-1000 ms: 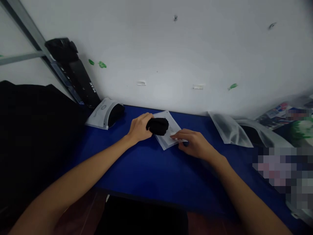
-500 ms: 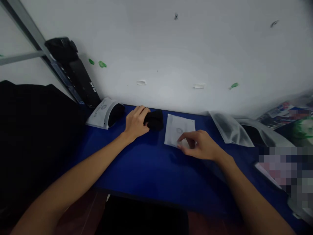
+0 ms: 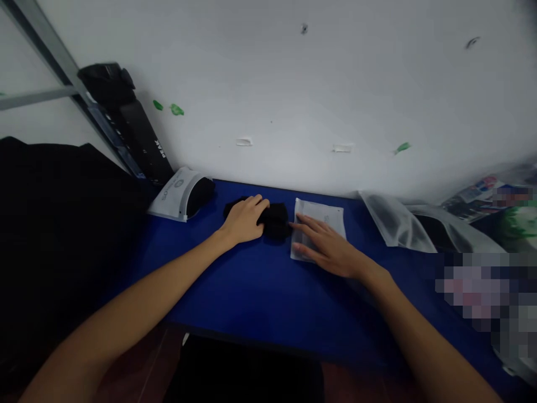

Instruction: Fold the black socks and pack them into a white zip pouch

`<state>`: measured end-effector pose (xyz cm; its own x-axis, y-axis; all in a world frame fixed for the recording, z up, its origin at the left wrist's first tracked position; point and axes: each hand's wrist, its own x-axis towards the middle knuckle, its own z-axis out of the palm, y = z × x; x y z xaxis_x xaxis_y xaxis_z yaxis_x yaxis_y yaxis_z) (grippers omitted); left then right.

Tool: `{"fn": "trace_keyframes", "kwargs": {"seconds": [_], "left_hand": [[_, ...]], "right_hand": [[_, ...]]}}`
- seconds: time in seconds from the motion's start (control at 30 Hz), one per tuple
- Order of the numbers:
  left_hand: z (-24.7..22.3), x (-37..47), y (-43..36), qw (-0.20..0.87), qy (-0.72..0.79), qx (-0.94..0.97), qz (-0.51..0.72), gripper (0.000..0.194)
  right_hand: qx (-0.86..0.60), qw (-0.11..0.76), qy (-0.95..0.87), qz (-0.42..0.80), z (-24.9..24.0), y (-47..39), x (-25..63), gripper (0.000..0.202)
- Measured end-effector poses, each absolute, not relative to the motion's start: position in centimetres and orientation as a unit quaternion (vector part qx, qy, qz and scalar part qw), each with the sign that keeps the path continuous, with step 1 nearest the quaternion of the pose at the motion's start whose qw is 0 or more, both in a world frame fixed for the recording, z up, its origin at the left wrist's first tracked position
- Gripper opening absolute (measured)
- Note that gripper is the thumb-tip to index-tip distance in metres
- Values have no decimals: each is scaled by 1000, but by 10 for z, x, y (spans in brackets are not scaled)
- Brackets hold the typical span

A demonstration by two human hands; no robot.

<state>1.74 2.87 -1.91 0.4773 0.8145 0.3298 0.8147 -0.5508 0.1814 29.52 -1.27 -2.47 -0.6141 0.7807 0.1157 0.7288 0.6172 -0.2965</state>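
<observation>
My left hand (image 3: 247, 220) is wrapped over a bunched black cloth item (image 3: 276, 220) on the blue table (image 3: 235, 291); its exact kind is hidden by folds and dim light. To the right of it lies a flat, frosted white zip pouch (image 3: 325, 211) with a small grey print. Fingers stretched out, my right hand (image 3: 329, 246) rests over this pouch, and its fingertips point toward the black cloth's right end. The hand covers the pouch's lower right part.
Another printed zip pouch (image 3: 170, 196) stands at the left with black material (image 3: 200, 196) in its mouth. Behind it a black box (image 3: 140, 140) leans by the wall. Clear plastic bags (image 3: 396, 224) lie at the right. A large black shape (image 3: 62, 240) fills the left side.
My left hand and the black cloth have shifted right and slightly nearer. The flat pouch has slid a little right. My right hand has gone from curled to stretched fingers.
</observation>
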Motion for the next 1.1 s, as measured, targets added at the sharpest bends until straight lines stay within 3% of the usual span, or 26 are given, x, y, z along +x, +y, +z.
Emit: {"fn": "trace_keyframes", "kwargs": {"seconds": [0.1,0.3,0.57,0.77,0.9,1.1], "left_hand": [[-20,17,29,-4,-474,-859,-194,36],[-17,18,28,-11,-472,-860,-193,35],[-18,18,28,-2,-480,-856,-194,35],[-20,22,26,12,-506,-840,-195,36],[-21,24,25,18,-523,-831,-191,36],[-17,27,19,22,-522,-834,-177,45]], "right_hand": [[-467,143,-870,70,-12,-13,294,42],[-578,31,-811,85,-3,-15,293,56],[-590,-77,-791,144,4,-14,322,46],[-594,-47,-800,66,0,-10,329,27],[-597,-25,-801,46,-1,-10,320,25],[-554,111,-822,71,-14,-14,292,28]]}}
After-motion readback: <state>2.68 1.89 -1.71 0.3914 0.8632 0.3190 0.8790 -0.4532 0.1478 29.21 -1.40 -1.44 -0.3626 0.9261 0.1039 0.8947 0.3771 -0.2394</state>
